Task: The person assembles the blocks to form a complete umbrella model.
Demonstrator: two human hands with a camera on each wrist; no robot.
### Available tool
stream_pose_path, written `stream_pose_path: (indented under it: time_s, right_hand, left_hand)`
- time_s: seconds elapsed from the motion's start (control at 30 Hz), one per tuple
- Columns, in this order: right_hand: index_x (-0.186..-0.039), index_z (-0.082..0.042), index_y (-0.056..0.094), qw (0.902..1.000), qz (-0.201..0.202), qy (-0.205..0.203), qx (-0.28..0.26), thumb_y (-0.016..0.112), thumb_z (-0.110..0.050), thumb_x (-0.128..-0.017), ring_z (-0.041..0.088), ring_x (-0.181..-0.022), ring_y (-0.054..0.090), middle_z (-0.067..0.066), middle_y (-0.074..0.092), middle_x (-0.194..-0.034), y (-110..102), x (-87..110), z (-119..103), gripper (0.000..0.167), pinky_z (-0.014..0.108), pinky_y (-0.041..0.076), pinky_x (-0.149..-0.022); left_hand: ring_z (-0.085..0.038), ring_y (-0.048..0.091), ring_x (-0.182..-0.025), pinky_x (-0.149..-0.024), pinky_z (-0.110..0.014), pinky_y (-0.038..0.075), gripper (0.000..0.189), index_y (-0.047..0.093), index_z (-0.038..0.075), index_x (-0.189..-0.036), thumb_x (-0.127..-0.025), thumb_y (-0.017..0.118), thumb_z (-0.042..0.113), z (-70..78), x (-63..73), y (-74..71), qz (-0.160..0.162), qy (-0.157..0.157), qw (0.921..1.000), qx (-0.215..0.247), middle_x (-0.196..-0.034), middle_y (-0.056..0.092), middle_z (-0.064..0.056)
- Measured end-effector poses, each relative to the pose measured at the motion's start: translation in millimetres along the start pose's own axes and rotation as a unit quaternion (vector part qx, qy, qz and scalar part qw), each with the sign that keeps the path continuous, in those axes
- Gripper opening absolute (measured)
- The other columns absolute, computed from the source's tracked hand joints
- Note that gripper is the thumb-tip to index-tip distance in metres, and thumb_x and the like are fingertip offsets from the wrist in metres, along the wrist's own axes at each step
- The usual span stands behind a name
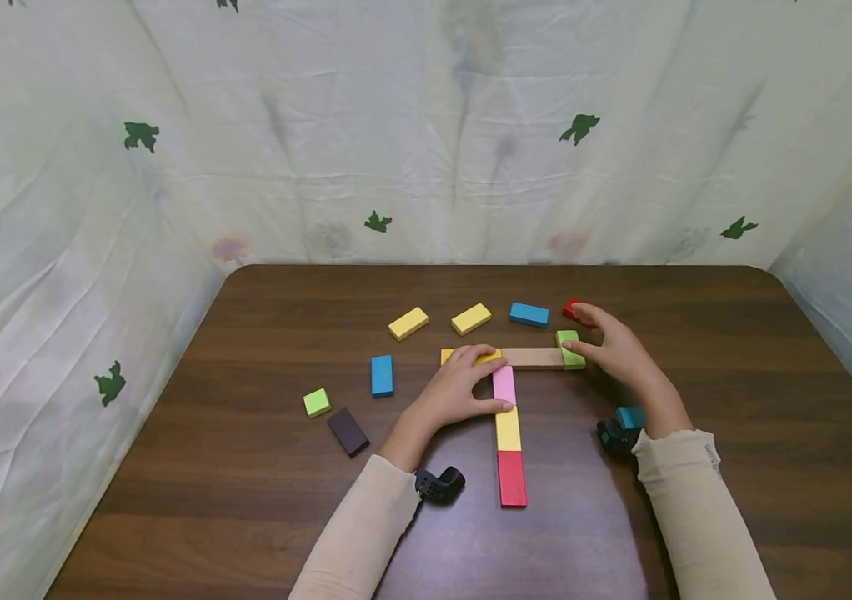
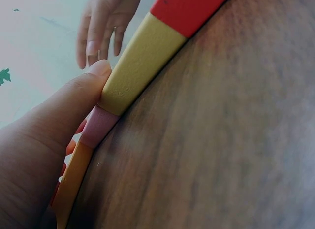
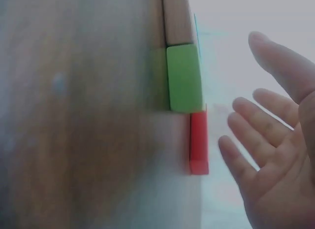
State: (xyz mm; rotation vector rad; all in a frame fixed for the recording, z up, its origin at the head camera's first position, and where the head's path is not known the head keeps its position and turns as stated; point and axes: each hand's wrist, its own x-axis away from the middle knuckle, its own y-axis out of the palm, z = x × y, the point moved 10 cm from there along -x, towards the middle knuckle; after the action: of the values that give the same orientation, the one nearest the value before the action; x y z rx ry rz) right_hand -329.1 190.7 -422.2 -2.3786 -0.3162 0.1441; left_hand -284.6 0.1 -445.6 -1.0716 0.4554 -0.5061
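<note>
Wooden blocks lie flat in a T. An orange block [image 1: 446, 356], a tan block [image 1: 533, 358] and a light green block [image 1: 568, 350] make the crossbar. The stem has a pink block [image 1: 503, 386], a yellow block [image 1: 508, 429] and a red block [image 1: 512, 479]. My left hand [image 1: 452, 392] rests over the orange block, its thumb touching the stem's side near the pink and yellow joint. My right hand [image 1: 621, 354] spreads beside the green block, fingertips near a small red block [image 1: 570, 308]. In the right wrist view, that palm holds nothing.
Behind the T lie two yellow blocks [image 1: 408, 323] and a blue block [image 1: 528, 314]. To its left are another blue block [image 1: 382, 376], a small green block [image 1: 317, 402] and a dark block [image 1: 348, 432]. A patterned cloth [image 1: 426, 167] hangs behind the table.
</note>
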Motion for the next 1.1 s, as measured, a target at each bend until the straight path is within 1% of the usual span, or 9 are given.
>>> stream_pose_path:
  time_s: [0.17,0.3,0.4,0.67,0.83,1.1]
  right_hand:
    - [-0.138,-0.007,0.031,0.9998,0.018,-0.001,0.013,0.062,-0.037,-0.083,0.035,-0.124,0.031,0.016,0.034,-0.138,-2,-8.9,-8,0.07,0.053,0.026,-0.096]
    - [-0.138,-0.006,0.032,0.9997,0.02,-0.01,0.007,0.063,-0.036,-0.083,0.033,-0.124,0.032,0.015,0.035,-0.137,0,-17.4,-15,0.069,0.052,0.027,-0.097]
    - [-0.137,-0.006,0.034,0.9997,0.021,-0.01,0.0,0.063,-0.033,-0.083,0.033,-0.124,0.033,0.015,0.036,-0.137,3,-23.6,-17,0.067,0.05,0.028,-0.097]
    - [-0.135,-0.004,0.036,0.9999,0.009,0.003,0.002,0.063,-0.024,-0.085,0.035,-0.122,0.034,0.016,0.037,-0.135,12,-36.6,-14,0.06,0.048,0.03,-0.097]
    - [-0.135,-0.004,0.037,0.9998,0.002,0.011,-0.015,0.061,-0.019,-0.086,0.036,-0.123,0.034,0.017,0.037,-0.136,18,-42.9,-11,0.056,0.048,0.031,-0.096]
    - [-0.13,-0.002,0.042,0.9999,-0.004,0.013,-0.009,0.059,-0.012,-0.088,0.035,-0.119,0.039,0.018,0.042,-0.131,25,-51.5,-9,0.047,0.047,0.033,-0.095]
  left_hand:
    - [-0.017,0.027,-0.122,-0.097,-0.036,0.03,0.072,0.044,0.025,-0.134,-0.074,0.057,0.063,0.6,-0.2,-0.7,0.0,-0.001,1.0,-0.001,-0.135,0.035,-0.001]
    - [-0.017,0.027,-0.122,-0.097,-0.036,0.03,0.072,0.044,0.025,-0.134,-0.074,0.057,0.063,0.3,-0.2,-0.8,-0.002,-0.004,1.0,-0.002,-0.135,0.035,-0.001]
    - [-0.017,0.028,-0.122,-0.097,-0.036,0.03,0.072,0.044,0.025,-0.134,-0.075,0.057,0.063,0.5,0.0,-0.7,-0.003,-0.004,1.0,0.0,-0.135,0.035,0.0]
    - [-0.017,0.028,-0.122,-0.097,-0.036,0.031,0.071,0.044,0.025,-0.134,-0.075,0.056,0.063,1.8,0.0,-1.4,-0.002,-0.002,1.0,0.005,-0.135,0.036,-0.001]
    - [-0.017,0.028,-0.121,-0.096,-0.037,0.031,0.071,0.044,0.025,-0.134,-0.075,0.056,0.063,1.5,0.0,-1.5,-0.003,-0.002,1.0,0.005,-0.135,0.036,-0.001]
    - [-0.017,0.028,-0.121,-0.096,-0.037,0.032,0.072,0.044,0.024,-0.134,-0.074,0.056,0.063,1.2,1.1,-1.7,0.0,0.001,1.0,0.005,-0.134,0.036,-0.001]
